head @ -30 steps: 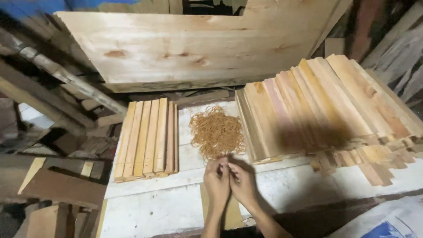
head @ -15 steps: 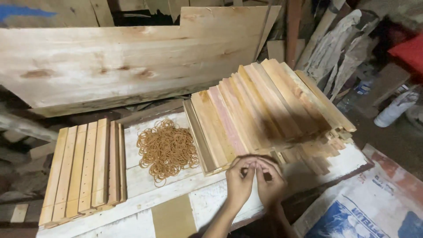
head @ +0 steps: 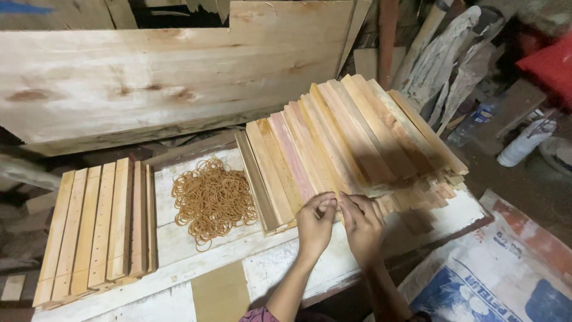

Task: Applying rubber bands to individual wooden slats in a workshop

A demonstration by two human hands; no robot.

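From the head camera, your left hand point(head: 316, 223) and right hand point(head: 360, 223) sit close together, fingertips pinched and nearly meeting at the near edge of the big stack of wooden slats point(head: 339, 137). You cannot tell whether anything small is caught between the fingers — they hide it. The heap of tan rubber bands point(head: 211, 200) lies just left of your left hand, on the white painted surface point(head: 179, 250), between the big stack and a smaller row of slats point(head: 95, 229) with drilled holes, laid side by side at the left.

To your lower right a printed sack point(head: 506, 280) — white with blue and red patches — lies on the floor. Further back on the right stand a white plastic bottle point(head: 527, 143) and a clear one point(head: 471, 122). A red cushion-like thing point(head: 551, 62) fills the upper right corner.

A wide pale plank point(head: 167, 77) leans behind the surface, with scrap timber around it in a dim workshop.
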